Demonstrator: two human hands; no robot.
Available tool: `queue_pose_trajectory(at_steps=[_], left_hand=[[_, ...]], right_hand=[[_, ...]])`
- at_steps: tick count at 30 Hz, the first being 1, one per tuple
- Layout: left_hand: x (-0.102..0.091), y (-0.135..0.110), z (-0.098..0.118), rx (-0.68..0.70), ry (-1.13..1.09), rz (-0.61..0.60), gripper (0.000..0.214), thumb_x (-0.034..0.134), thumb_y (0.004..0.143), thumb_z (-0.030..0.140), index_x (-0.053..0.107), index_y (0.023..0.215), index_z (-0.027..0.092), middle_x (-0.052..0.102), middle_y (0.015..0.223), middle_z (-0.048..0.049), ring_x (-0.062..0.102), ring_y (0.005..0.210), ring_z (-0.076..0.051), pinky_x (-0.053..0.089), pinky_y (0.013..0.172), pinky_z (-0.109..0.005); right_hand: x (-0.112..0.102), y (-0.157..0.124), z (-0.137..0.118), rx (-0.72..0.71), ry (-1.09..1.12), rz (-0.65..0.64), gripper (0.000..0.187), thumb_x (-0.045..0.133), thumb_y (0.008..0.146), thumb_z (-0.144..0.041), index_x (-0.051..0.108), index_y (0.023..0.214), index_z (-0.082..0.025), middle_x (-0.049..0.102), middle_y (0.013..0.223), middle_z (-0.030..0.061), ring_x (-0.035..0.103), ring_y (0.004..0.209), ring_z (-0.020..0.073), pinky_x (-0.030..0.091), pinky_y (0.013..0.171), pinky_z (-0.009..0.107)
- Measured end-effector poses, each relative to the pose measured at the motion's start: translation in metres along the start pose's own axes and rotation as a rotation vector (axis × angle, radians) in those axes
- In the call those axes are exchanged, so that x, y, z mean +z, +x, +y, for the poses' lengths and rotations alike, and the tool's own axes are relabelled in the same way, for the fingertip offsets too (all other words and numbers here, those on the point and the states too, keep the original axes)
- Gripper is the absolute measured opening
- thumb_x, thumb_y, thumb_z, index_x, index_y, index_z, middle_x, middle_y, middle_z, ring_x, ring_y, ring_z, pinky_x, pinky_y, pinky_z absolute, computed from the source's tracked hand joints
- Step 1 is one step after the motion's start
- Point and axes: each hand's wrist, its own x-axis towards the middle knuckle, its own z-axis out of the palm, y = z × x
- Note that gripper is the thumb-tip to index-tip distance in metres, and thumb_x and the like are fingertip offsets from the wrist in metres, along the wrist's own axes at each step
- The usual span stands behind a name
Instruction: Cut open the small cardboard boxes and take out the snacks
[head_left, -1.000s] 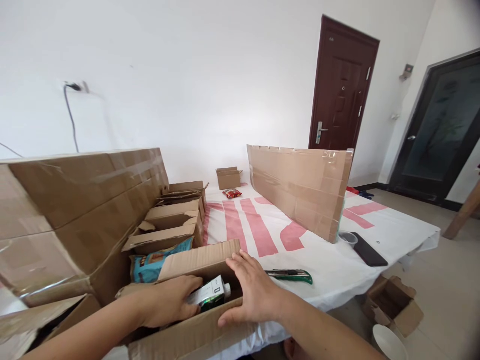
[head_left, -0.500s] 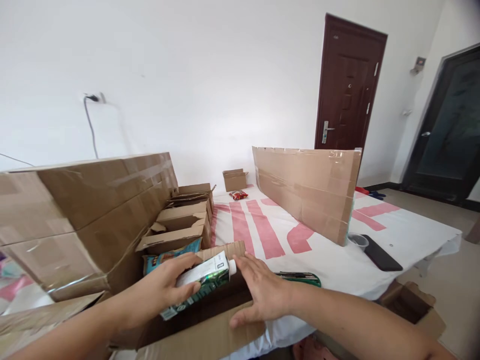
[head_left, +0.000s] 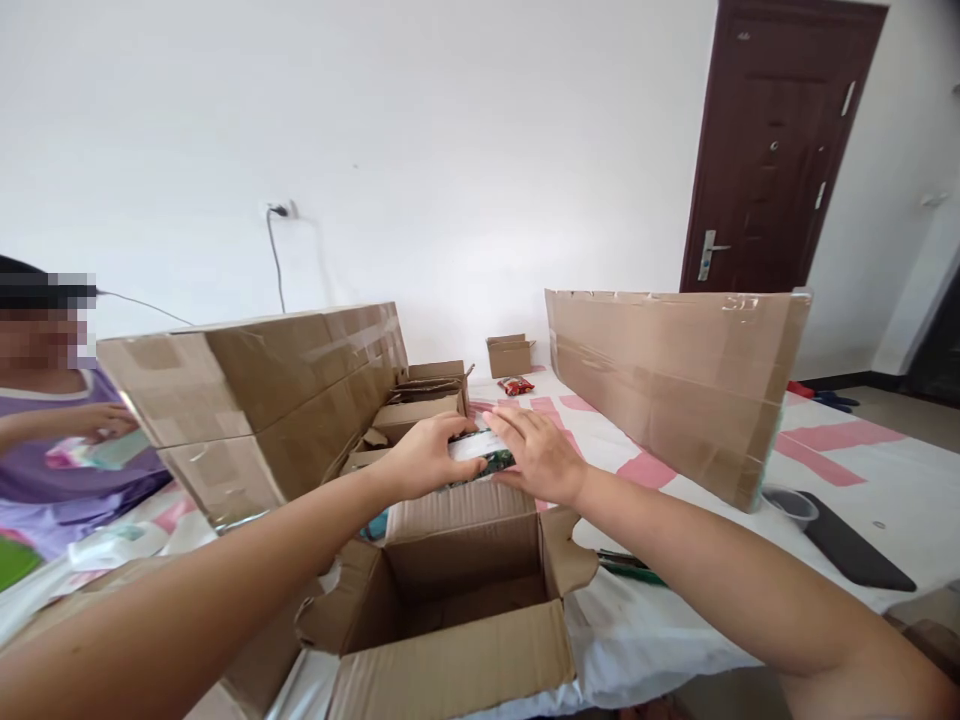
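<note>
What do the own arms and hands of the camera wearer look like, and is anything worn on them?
The left forearm and right forearm show no sleeves. The left hand and right hand are ungloved; I see no watch, bracelet or ring.

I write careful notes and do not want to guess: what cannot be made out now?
Head view, all items:
Ends of carton: covered by left hand and right hand.
Blue packet, mostly: behind the box flap.
Green cutter's right end: behind the right forearm.
Inside of far box: hidden by its front wall.
Other person: partly cut off by left edge.
</note>
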Motion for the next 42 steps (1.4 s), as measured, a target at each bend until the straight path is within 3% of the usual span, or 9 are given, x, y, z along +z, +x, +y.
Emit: queue_pose_trajectory(at_steps=[6, 14, 20, 27, 31, 34, 38, 40, 42], left_hand=[[0.015, 0.041, -0.036, -0.044, 0.017, 0.016, 0.059, 0.071, 0.068, 0.044, 0.062, 0.12, 0.02, 0.066, 0.115, -0.0059, 0.062, 0.106, -0.026, 0.047, 0.092, -0.033], [0.037, 0.072, -0.068, -0.165, 0.083, 0.045, 0.06, 0.079, 0.063, 0.026, 0.058, 0.119, 0.019, 0.071, 0.11, -0.0064, 0.066, 0.102, -0.026, 0.049, 0.087, -0.032], [0.034, 0.072, -0.068, -0.164, 0.121, 0.033, 0.059, 0.08, 0.064, 0.02, 0.057, 0.119, 0.019, 0.071, 0.111, -0.0072, 0.066, 0.103, -0.026, 0.049, 0.086, -0.031], [0.011, 0.041, -0.028, -0.089, 0.096, 0.043, 0.059, 0.074, 0.07, 0.021, 0.051, 0.125, 0.019, 0.067, 0.117, -0.0085, 0.064, 0.106, -0.027, 0.049, 0.091, -0.035], [-0.003, 0.016, 0.015, -0.013, 0.034, 0.061, 0.071, 0.07, 0.078, 0.034, 0.036, 0.138, 0.018, 0.058, 0.131, -0.0126, 0.06, 0.114, -0.026, 0.048, 0.096, -0.037], [-0.002, -0.02, 0.055, 0.115, 0.027, 0.056, 0.076, 0.067, 0.08, 0.047, 0.034, 0.141, 0.015, 0.045, 0.145, -0.0181, 0.047, 0.131, -0.03, 0.039, 0.108, -0.043], [0.031, -0.083, 0.092, 0.136, 0.228, -0.374, 0.104, 0.075, 0.065, 0.059, 0.031, 0.147, 0.012, 0.049, 0.142, -0.024, 0.048, 0.128, -0.042, 0.039, 0.106, -0.055], [0.056, -0.104, 0.092, 0.041, 0.397, -0.562, 0.109, 0.082, 0.061, 0.048, 0.03, 0.147, 0.007, 0.055, 0.132, -0.0284, 0.057, 0.116, -0.043, 0.046, 0.096, -0.055], [0.077, -0.114, 0.08, 0.007, 0.478, -0.602, 0.1, 0.082, 0.062, 0.027, 0.032, 0.147, 0.009, 0.062, 0.119, -0.0244, 0.064, 0.101, -0.036, 0.053, 0.082, -0.047]], right_hand=[[0.015, 0.027, 0.035, 0.153, -0.103, -0.024, 0.073, 0.075, 0.079, -0.043, 0.044, 0.137, -0.012, 0.052, 0.133, 0.0177, 0.058, 0.115, 0.0311, 0.05, 0.094, 0.045], [0.035, 0.04, 0.073, 0.319, -0.164, -0.061, 0.073, 0.081, 0.072, -0.045, 0.047, 0.131, -0.018, 0.054, 0.127, 0.014, 0.064, 0.102, 0.0283, 0.052, 0.085, 0.041], [0.037, 0.045, 0.068, 0.362, -0.168, -0.069, 0.067, 0.081, 0.069, -0.041, 0.053, 0.124, -0.016, 0.056, 0.119, 0.0137, 0.066, 0.092, 0.028, 0.052, 0.08, 0.04], [0.005, 0.026, 0.042, 0.39, -0.076, 0.004, 0.065, 0.08, 0.068, -0.043, 0.055, 0.122, -0.018, 0.058, 0.122, 0.011, 0.063, 0.101, 0.0267, 0.05, 0.086, 0.039], [-0.014, -0.011, 0.031, 0.455, 0.154, 0.19, 0.065, 0.083, 0.062, -0.042, 0.057, 0.119, -0.023, 0.062, 0.118, 0.0074, 0.06, 0.109, 0.0268, 0.048, 0.09, 0.039], [-0.023, -0.052, 0.025, 0.604, 0.326, 0.316, 0.059, 0.08, 0.062, -0.049, 0.059, 0.109, -0.02, 0.067, 0.107, 0.0074, 0.063, 0.099, 0.0277, 0.05, 0.083, 0.04], [-0.027, -0.105, 0.009, 0.727, 0.507, 0.397, 0.05, 0.076, 0.064, -0.049, 0.06, 0.101, -0.02, 0.07, 0.09, 0.0051, 0.065, 0.081, 0.0244, 0.051, 0.07, 0.035], [-0.026, -0.124, -0.003, 0.726, 0.539, 0.412, 0.046, 0.076, 0.065, -0.046, 0.06, 0.099, -0.02, 0.07, 0.086, 0.0043, 0.064, 0.076, 0.0228, 0.051, 0.066, 0.033], [-0.024, -0.135, -0.014, 0.707, 0.582, 0.396, 0.043, 0.077, 0.067, -0.045, 0.059, 0.098, -0.021, 0.069, 0.083, 0.0034, 0.063, 0.072, 0.021, 0.05, 0.063, 0.031]])
